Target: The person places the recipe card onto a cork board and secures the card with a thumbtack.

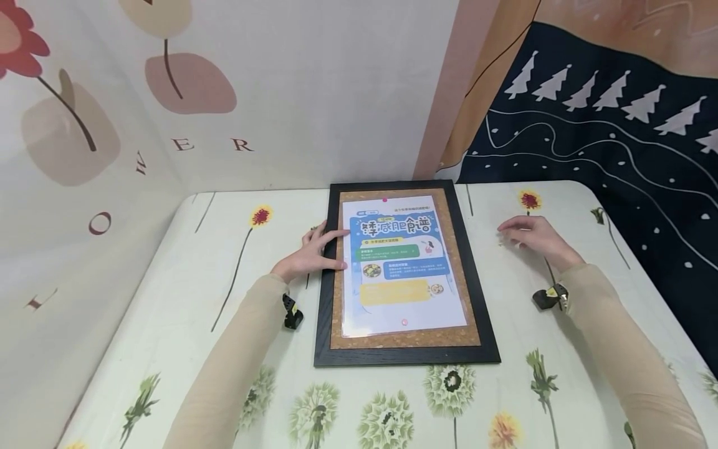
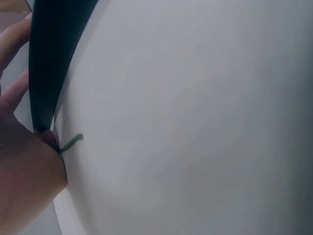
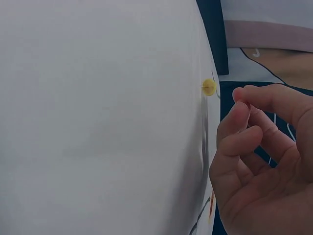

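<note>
A cork board (image 1: pixel 336 342) with a black frame (image 1: pixel 409 357) lies on the flowered cloth. A printed poster (image 1: pixel 404 312) is on it, with a pink push pin (image 1: pixel 384 200) at its top and a paler pin (image 1: pixel 404 322) at its bottom. My left hand (image 1: pixel 305 255) rests on the frame's left edge, thumb and index finger extended across it. Right of the board, my right hand (image 1: pixel 538 240) hovers with loosely bent fingers. Close to its fingertips, but apart from them, a yellow push pin (image 3: pixel 209 87) lies on the cloth.
The table (image 1: pixel 168 299) is covered by a pale cloth printed with flowers. Behind it hangs a white curtain (image 1: pixel 314 93) with lettering, and at the right a dark cloth (image 1: pixel 589 125) with white trees. Each wrist wears a small black camera (image 1: pixel 544 299).
</note>
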`<state>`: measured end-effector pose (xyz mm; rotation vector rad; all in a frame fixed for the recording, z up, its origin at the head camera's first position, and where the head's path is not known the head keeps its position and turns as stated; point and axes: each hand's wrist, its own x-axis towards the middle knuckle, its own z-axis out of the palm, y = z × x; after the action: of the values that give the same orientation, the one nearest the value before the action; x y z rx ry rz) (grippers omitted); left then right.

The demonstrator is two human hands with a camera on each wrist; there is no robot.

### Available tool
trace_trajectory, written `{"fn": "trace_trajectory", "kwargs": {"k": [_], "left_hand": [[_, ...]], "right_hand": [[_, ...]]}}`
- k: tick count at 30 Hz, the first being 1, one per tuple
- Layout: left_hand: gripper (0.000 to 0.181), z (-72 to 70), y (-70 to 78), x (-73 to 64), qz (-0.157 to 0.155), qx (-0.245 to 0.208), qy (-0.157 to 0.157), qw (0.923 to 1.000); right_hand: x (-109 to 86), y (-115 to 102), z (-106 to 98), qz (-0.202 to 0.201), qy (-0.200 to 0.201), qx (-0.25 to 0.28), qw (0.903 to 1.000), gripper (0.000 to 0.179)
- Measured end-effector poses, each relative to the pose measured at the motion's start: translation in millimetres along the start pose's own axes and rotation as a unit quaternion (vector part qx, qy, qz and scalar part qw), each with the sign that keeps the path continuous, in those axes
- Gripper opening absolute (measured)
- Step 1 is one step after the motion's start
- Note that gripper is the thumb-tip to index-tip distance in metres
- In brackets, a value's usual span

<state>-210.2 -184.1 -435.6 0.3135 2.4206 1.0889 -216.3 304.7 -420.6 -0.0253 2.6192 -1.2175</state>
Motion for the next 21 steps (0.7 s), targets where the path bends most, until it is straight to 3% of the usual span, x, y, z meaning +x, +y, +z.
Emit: {"fn": "trace_trajectory", "kwargs": {"k": [9,21], "left_hand": [[0.08,-0.4,0.4,-0.3,0.001,0.005,0.0,1.0],[0.08,-0.3,2.0,-2.7,-0.001,-0.003,0.002,1.0]], "right_hand": [[-3.5,0.2,-1.3,0.012,-0.039,-0.034,0.9986,0.042],[-3.3,-5.6,6.0,0.019,-0.035,-0.001,0.9992,0.037]]}}
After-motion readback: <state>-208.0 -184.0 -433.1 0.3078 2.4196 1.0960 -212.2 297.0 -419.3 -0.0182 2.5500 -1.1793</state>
